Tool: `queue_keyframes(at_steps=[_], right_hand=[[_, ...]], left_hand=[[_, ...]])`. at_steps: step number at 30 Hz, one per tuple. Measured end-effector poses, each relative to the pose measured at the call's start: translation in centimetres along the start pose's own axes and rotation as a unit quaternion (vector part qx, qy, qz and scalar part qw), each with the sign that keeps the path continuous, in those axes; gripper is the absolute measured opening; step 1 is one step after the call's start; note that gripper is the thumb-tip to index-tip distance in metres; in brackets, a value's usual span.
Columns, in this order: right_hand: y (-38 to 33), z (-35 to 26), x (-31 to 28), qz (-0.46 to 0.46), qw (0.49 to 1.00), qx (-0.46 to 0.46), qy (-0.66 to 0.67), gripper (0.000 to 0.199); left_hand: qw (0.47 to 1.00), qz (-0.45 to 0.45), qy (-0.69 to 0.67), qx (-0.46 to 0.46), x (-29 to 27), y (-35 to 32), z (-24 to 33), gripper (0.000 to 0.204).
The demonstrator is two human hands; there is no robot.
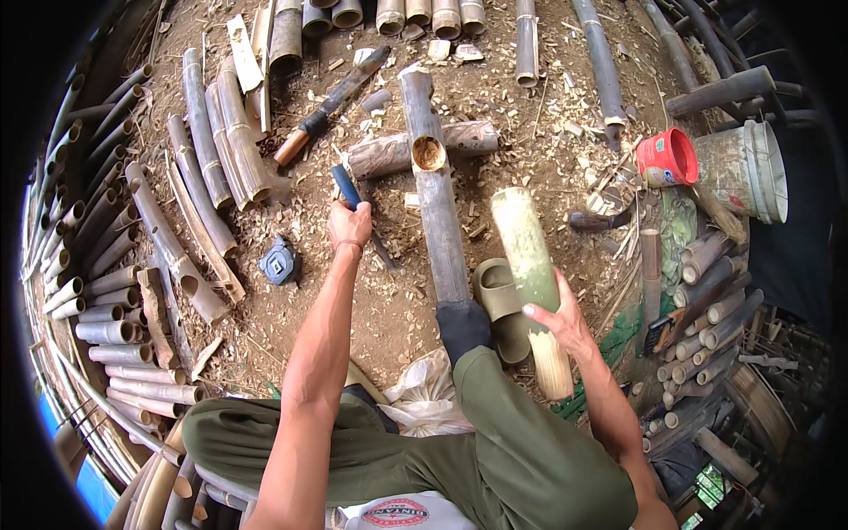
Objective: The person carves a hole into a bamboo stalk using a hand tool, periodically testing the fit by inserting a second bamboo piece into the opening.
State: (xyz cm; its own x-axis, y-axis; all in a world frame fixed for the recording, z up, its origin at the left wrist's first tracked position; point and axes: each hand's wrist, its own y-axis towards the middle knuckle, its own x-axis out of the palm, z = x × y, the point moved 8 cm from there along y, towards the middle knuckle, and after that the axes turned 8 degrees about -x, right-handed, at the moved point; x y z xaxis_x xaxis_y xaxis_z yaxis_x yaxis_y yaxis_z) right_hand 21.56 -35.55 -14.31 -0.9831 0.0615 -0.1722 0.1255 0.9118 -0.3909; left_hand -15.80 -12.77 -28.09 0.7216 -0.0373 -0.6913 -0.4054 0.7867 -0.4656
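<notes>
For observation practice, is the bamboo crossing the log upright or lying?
Lying: the bamboo stretches lengthwise across the log, its hole facing upward.

Soft daylight on ground (261, 334); shadows faint; edges bowed, corners black; right side murky, perhaps underexposed.

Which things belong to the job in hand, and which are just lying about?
Likely in use: blue-handled tool in left hand; pale bamboo club in right hand; holed bamboo pole; log under it.
Likely idle: tape measure; red container; sandals.
</notes>
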Motion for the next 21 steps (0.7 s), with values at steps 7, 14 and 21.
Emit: queue_keyframes(at_steps=[7,14,21], right_hand=[[-3.5,1.7,1.8,-0.02,0.999,0.023,-0.039,0.098],[-3.4,2.8,1.1,-0.03,0.996,0.082,0.026,0.096],[-7.0,6.0,1.9,-0.084,0.944,0.204,0.246,0.082]], left_hand=[[0.918,-0.072,-0.386,0.062,-3.9,-5.4,6.7,0.026],[0.827,-0.286,-0.442,0.194,-4.4,-11.0,16.6,0.016],[0.871,-0.28,-0.389,0.113,0.9,-15.1,19.4,0.038]])
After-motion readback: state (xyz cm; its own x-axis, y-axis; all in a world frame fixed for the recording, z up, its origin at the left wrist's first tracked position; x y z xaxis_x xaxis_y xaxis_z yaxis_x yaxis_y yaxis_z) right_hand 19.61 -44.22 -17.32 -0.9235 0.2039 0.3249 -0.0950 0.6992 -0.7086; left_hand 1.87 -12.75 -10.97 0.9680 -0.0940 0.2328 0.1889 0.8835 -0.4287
